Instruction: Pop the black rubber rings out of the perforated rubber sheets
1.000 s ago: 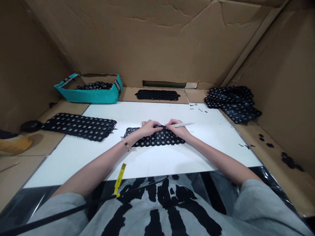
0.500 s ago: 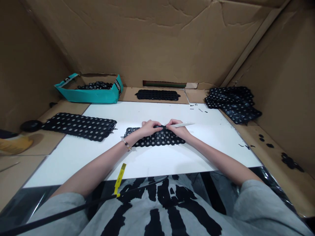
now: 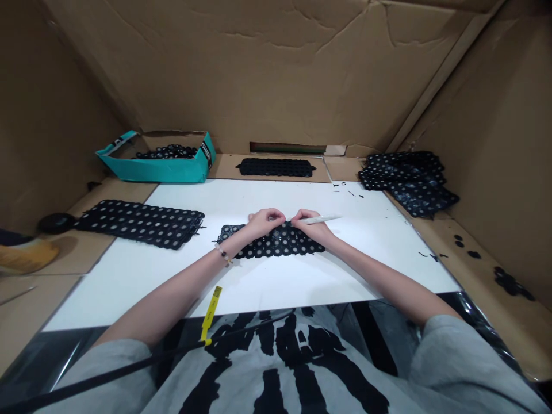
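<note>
Black dotted sheet [image 3: 269, 248] flat on the white board [image 3: 302, 282], seemingly partway worked.
My right hand [image 3: 315, 230] is closed round a white pen-shaped tool [image 3: 323, 218] at its far edge; my left hand [image 3: 262, 222] pinches thumb and finger together there, on what I cannot tell. Black scraps [image 3: 361, 196] lie loose; how much remains is unclear. Since the earlier frame, my left fingertips have risen slightly; my right hand hasn't visibly moved.

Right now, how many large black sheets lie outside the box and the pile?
3: middle sheet, partly under the left hand; left sheet; back sheet near the slot. More may hide underneath.
</note>
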`<state>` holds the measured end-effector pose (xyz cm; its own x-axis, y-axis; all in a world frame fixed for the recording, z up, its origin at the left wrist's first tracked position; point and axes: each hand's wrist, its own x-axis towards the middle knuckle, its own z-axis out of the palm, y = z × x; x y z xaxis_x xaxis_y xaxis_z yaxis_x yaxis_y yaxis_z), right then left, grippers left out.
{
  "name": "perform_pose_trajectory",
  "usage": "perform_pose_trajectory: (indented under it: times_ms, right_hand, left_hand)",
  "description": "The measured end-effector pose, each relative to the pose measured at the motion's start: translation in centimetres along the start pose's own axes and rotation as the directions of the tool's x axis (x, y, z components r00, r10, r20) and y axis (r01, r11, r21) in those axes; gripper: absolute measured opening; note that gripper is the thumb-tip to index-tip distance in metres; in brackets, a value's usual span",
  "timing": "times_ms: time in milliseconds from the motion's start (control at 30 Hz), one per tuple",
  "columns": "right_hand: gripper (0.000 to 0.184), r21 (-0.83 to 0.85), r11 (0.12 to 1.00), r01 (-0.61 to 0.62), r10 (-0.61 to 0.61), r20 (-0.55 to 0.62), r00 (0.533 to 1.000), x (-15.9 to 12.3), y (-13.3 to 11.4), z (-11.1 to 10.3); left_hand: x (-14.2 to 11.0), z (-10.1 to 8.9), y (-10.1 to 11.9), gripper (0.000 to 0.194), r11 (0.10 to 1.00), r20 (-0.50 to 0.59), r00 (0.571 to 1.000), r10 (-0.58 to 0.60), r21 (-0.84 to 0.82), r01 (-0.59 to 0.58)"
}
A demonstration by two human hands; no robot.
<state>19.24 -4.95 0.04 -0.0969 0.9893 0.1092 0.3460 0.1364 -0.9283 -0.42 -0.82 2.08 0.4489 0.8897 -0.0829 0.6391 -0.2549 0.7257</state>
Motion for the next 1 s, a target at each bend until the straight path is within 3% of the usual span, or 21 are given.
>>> perform_pose_trajectory:
  times_ms: [233,767,1000]
  right_hand:
    - [0.012,-0.001,1.0,-0.004,0.004,0.003,1.0,0.0,0.1,0.0]
    - [0.012,0.002,1.0,-0.019,0.019,-0.004,1.0,-0.1,-0.2,0.0]
    - [0.011,0.016,1.0,-0.009,0.009,0.006,1.0,0.0,0.1,0.0]
  left_hand:
    - [0.3,0.5,0.3,0.028,0.998,-0.053,0.997,-0.056,0.024,0.058]
    - [0.1,0.3,0.1,0.03,0.999,-0.044,0.999,-0.033,-0.008,0.033]
    - [0.4,-1.1,-0.6,0.043,0.994,0.156,0.984,0.085,0.049,-0.094]
